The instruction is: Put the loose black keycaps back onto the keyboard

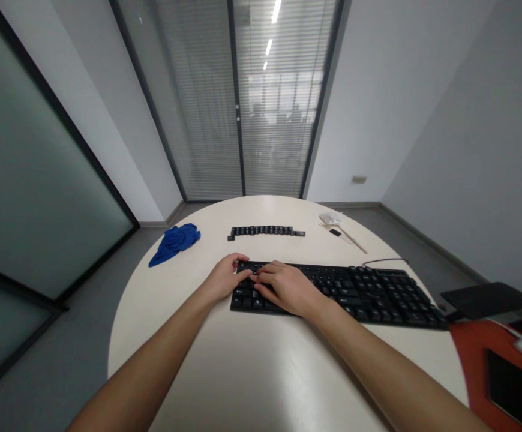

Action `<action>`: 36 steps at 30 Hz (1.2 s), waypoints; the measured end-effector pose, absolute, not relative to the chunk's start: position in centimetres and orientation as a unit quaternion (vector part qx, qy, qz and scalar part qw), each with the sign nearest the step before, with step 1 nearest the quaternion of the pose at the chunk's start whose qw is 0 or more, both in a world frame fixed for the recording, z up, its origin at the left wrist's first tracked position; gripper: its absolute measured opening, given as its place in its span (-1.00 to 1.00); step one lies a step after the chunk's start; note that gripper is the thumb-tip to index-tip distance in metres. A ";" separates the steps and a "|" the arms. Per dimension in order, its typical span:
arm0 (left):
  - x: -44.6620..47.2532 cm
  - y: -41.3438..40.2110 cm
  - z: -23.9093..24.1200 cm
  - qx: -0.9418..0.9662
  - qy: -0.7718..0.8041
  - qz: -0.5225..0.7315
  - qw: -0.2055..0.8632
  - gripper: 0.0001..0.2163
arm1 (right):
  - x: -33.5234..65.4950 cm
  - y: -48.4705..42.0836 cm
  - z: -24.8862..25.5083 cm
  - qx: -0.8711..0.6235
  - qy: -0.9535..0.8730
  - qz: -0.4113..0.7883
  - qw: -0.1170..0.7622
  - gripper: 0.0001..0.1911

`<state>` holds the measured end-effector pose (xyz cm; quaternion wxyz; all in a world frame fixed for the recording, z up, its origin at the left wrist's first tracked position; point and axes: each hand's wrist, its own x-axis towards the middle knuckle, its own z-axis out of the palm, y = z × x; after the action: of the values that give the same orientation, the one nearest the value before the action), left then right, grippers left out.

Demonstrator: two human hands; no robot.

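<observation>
A black keyboard (346,288) lies across the table, part of its left end covered by my hands. At its left end my left hand (225,279) grips the rear corner, fingers at the back edge and thumb over the keys. My right hand (285,287) is above the left-hand keys, its fingers bent and drawn together close to the left thumb. Whatever is between those fingertips is too small and hidden to make out. Beyond the keyboard, loose black keycaps (263,230) sit in a slightly curved row.
A crumpled blue cloth (177,241) lies at the table's left edge. At the back right are a thin wooden stick (353,239), a whitish bundle (330,219) and a small black piece (335,232). A dark phone-like slab (510,384) rests on a red surface at right.
</observation>
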<state>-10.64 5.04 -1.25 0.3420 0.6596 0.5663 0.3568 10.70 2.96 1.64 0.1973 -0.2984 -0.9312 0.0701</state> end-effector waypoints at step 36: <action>-14.4 8.2 -4.1 0.720 0.583 0.375 0.042 -0.64 | 10.4 2.4 0.8 -0.315 -0.921 0.033 0.225 -0.71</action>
<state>-14.45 8.21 -4.15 0.0421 0.7197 0.5827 0.3751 10.38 2.41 0.80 0.2254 -0.3152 -0.9213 0.0327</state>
